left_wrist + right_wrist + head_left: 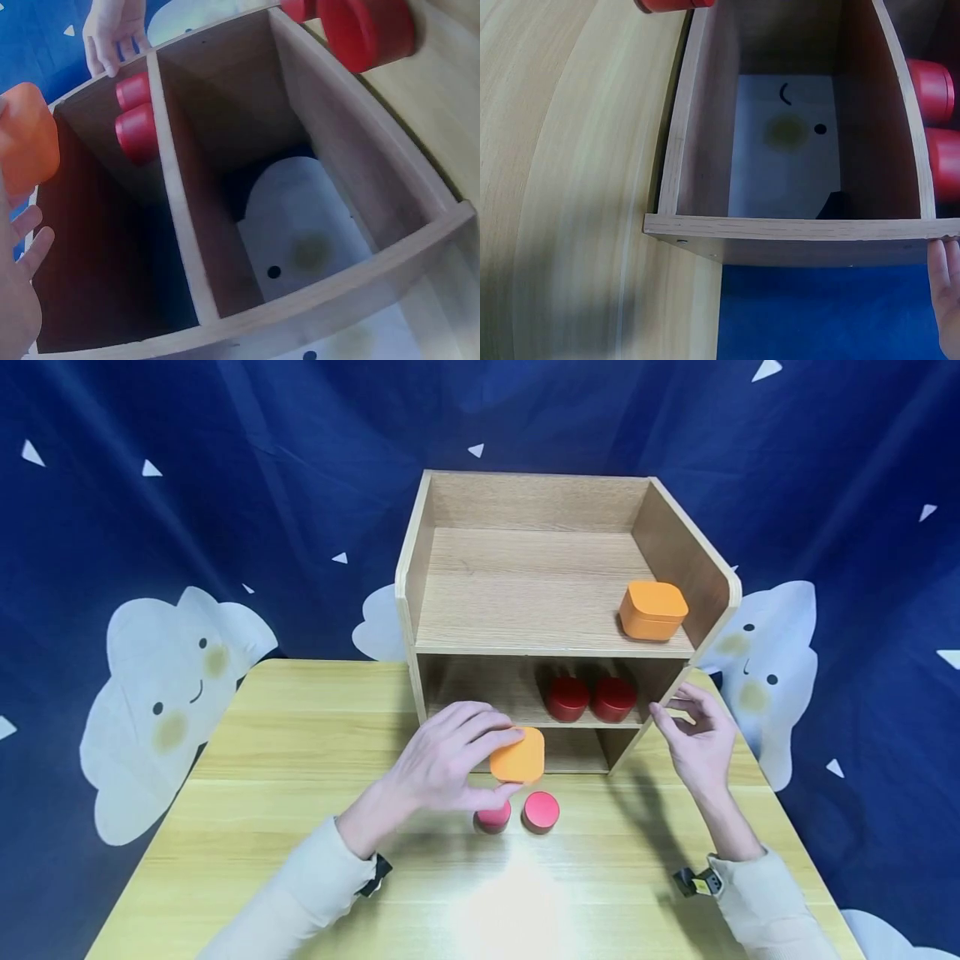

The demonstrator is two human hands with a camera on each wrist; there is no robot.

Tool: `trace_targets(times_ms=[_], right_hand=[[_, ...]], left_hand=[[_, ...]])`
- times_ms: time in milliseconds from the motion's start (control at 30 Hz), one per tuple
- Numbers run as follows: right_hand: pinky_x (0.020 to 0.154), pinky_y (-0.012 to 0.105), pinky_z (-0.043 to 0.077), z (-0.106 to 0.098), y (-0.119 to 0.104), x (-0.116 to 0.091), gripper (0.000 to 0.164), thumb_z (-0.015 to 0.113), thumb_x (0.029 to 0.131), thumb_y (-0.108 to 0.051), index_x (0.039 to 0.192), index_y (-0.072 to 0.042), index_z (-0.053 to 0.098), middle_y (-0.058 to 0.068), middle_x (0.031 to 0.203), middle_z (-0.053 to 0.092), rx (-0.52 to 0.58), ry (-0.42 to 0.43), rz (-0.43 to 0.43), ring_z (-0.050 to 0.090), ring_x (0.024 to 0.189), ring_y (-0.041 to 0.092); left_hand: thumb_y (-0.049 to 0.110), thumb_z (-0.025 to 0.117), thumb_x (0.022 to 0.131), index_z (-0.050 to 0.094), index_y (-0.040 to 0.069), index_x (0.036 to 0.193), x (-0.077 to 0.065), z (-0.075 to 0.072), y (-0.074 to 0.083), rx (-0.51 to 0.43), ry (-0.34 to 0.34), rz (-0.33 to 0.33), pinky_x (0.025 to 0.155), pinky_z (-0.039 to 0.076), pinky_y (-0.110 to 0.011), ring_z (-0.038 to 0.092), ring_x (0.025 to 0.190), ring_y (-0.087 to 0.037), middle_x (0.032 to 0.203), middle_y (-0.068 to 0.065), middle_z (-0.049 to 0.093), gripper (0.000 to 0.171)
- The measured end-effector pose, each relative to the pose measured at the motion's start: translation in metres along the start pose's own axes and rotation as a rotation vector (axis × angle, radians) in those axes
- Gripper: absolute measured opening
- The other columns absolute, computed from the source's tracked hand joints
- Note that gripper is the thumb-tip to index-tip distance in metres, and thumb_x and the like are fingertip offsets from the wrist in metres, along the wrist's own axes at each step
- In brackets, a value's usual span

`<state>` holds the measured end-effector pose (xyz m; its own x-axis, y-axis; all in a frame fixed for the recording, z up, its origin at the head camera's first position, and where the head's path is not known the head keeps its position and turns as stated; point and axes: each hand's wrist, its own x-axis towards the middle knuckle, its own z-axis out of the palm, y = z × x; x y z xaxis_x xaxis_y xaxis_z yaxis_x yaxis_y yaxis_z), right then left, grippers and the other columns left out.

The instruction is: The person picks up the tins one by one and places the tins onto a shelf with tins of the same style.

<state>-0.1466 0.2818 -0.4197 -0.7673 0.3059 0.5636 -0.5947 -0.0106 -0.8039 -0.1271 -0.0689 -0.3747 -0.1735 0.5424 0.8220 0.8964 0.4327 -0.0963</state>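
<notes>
Held orange box [517, 756]: off the tabletop [300, 752], in front of the shelf unit [536, 502], apart from the second orange box [653, 610] at the top shelf's right front corner.
Left grip [450, 764]: closed to box width, thumb and fingers pinching opposite sides.
Right grip [697, 731]: fingers loosely extended, no loose item in it, tips at the unit's right panel [686, 568].
Carry step: my read, box is mid-transfer; right grip probably steadying the unit.
Box's next move: if top shelf, calls for clearing the board's front edge, box level, then an easy release. Watch for knuckles bumping the board.
Red tins: left middle tin [567, 700] and right middle tin [614, 701] side by side on the middle shelf; left tabletop tin [492, 817], partly covered by the thumb, and right tabletop tin [542, 811] in front of the unit.
Left wrist vs head: shows box height near the top board, plus cloud print [315, 247] through the lower compartment; head can't.
Right wrist vs head: shows fingertips against the panel's outer side; held box out of frame.
Head only: second orange box.
</notes>
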Motion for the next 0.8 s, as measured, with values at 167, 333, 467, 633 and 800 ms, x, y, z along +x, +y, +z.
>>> trace_targets(times_ms=[167, 333, 467, 633, 800], right_hand=[[0.067, 0.012, 0.059, 0.0, -0.001, -0.001, 0.04, 0.069, 0.079, 0.027, 0.116, 0.013, 0.072, -0.004, 0.1, 0.079, -0.014, -0.002, -0.008, 0.076, 0.083, 0.004], [0.067, 0.012, 0.059, 0.0, 0.0, -0.001, 0.04, 0.07, 0.079, 0.027, 0.116, 0.012, 0.072, -0.004, 0.101, 0.079, -0.011, -0.002, -0.009, 0.076, 0.083, 0.004], [0.067, 0.011, 0.059, 0.0, 0.002, 0.0, 0.04, 0.07, 0.078, 0.027, 0.115, 0.012, 0.072, -0.003, 0.101, 0.079, 0.012, -0.008, -0.013, 0.076, 0.083, 0.004], [0.067, 0.012, 0.059, 0.0, 0.003, 0.0, 0.04, 0.069, 0.079, 0.027, 0.115, 0.012, 0.072, -0.003, 0.101, 0.079, 0.022, -0.015, -0.014, 0.076, 0.084, 0.005], [0.067, 0.012, 0.059, 0.0, 0.003, 0.0, 0.04, 0.069, 0.079, 0.028, 0.116, 0.012, 0.072, -0.002, 0.101, 0.08, 0.023, -0.017, -0.016, 0.076, 0.083, 0.005]], left_hand=[[0.044, 0.089, 0.069, 0.076, 0.011, 0.111, 0.016, -0.003, -0.003, -0.026, 0.024, 0.008, 0.089, 0.06, -0.033, 0.069, 0.1, -0.024, 0.105, -0.005, 0.077, 0.056], [0.045, 0.088, 0.071, 0.077, 0.011, 0.112, 0.034, -0.007, -0.004, -0.018, 0.034, 0.04, 0.089, 0.06, -0.033, 0.07, 0.101, -0.023, 0.105, -0.005, 0.077, 0.055], [0.047, 0.086, 0.073, 0.077, 0.011, 0.112, 0.047, -0.009, -0.003, -0.001, 0.032, 0.067, 0.09, 0.06, -0.033, 0.07, 0.101, -0.023, 0.106, -0.005, 0.077, 0.054], [0.048, 0.083, 0.077, 0.077, 0.011, 0.112, 0.06, -0.011, -0.004, 0.029, 0.025, 0.085, 0.091, 0.06, -0.032, 0.07, 0.101, -0.022, 0.107, -0.004, 0.077, 0.051], [0.048, 0.078, 0.082, 0.077, 0.011, 0.112, 0.073, -0.013, -0.006, 0.058, 0.023, 0.104, 0.091, 0.06, -0.032, 0.069, 0.1, -0.022, 0.108, -0.004, 0.077, 0.048]])
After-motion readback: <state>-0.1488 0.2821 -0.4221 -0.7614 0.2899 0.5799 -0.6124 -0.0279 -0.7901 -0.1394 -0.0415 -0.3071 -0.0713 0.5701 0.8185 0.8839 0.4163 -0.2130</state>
